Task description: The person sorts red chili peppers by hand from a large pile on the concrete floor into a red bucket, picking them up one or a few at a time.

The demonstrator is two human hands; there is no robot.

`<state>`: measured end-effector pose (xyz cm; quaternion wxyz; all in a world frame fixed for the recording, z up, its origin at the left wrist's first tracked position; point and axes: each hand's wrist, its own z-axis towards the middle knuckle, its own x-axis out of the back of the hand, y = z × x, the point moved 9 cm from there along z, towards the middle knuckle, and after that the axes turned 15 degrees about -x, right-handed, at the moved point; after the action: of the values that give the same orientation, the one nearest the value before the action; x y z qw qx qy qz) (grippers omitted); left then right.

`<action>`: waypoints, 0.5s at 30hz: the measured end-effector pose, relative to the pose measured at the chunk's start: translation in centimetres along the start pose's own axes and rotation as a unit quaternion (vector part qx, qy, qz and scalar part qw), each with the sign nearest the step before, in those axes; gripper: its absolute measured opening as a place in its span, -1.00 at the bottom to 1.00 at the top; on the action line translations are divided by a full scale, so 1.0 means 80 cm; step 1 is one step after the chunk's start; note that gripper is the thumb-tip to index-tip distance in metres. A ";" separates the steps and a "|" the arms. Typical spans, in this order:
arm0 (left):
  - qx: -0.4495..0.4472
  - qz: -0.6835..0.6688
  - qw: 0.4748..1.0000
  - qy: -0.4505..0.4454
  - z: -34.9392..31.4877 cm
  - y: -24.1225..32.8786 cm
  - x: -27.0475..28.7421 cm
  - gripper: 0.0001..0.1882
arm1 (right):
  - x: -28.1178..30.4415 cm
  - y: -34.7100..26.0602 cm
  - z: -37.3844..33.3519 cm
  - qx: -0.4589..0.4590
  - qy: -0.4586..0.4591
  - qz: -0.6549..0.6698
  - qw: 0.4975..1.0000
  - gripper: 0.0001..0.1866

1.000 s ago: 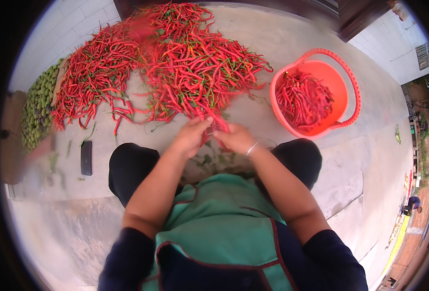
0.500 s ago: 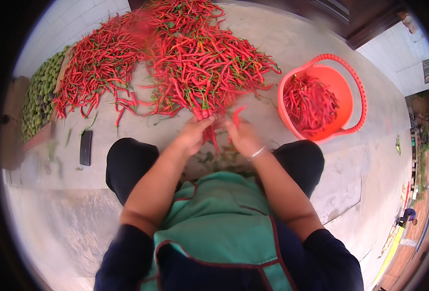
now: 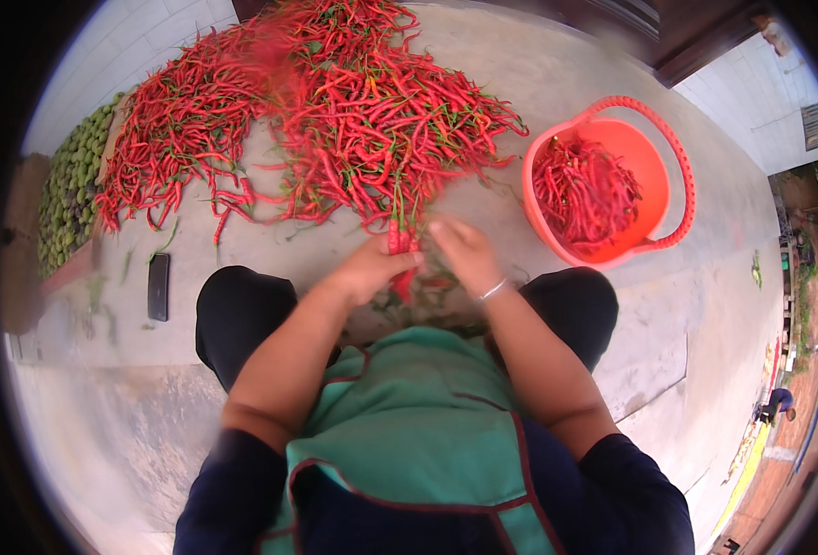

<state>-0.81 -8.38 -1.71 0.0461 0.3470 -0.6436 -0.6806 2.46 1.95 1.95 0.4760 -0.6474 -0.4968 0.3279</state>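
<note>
My left hand (image 3: 369, 270) pinches a few glossy, slender red chillies (image 3: 402, 248) at the pile's near edge; my right hand (image 3: 464, 254) curls half-closed beside them, its hold hidden. The tangled pile (image 3: 335, 120) sprawls at twelve o'clock on rough grey concrete (image 3: 557, 83). At two o'clock sits a smooth orange plastic bucket (image 3: 654, 176) of chillies.

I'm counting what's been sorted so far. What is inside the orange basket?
The orange basket holds a heap of red chillies, lying mostly toward its left side, with bare orange wall on the right. What lies under the heap is covered, so its bottom cannot be seen.
</note>
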 end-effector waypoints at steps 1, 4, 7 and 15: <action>0.002 0.049 0.999 -0.023 0.000 0.001 -0.006 -0.82 | -0.003 0.013 0.003 -0.035 -0.044 0.009 0.998 -0.68; 0.009 0.123 0.992 -0.027 -0.010 0.014 -0.011 -0.87 | -0.039 -0.002 -0.018 -0.163 -0.095 0.119 0.975 -0.65; -0.006 0.146 0.989 -0.033 -0.004 0.003 -0.017 -0.87 | -0.039 0.019 -0.011 -0.170 -0.126 0.140 0.967 -0.67; 0.105 -0.008 0.993 0.056 -0.016 -0.028 -0.012 -0.89 | -0.003 0.003 0.004 0.167 0.134 -0.384 0.898 -0.72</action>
<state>1.47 -8.63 -3.22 0.0402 0.3925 -0.7055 -0.5887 2.21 1.76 1.62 0.7280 -0.3548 -0.5766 0.1081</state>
